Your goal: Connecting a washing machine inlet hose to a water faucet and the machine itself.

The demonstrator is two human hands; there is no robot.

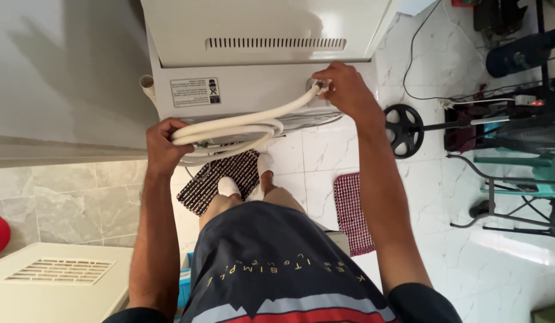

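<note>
A: My right hand is up at the back panel of the white machine, fingers pinched round the end fitting of the white hose, right where it meets the panel's port.

B: And the left?

A: My left hand is curled shut around the coiled loops of that same hose, holding the bundle just below the panel, above the tiled floor.

B: Which step, by your reckoning?

A: The coupling at the port, I judge. Whether it is seating or loosening, I cannot tell from here.

B: What does the next move want?

A: A firm twist at the fitting, kept square to the port, with slack fed from the coil so the hose does not kink.

B: Pose?

A: Both arms reach forward, right one stretched further and higher, left wrist bent inward. My feet stand by the checked mat.
</note>
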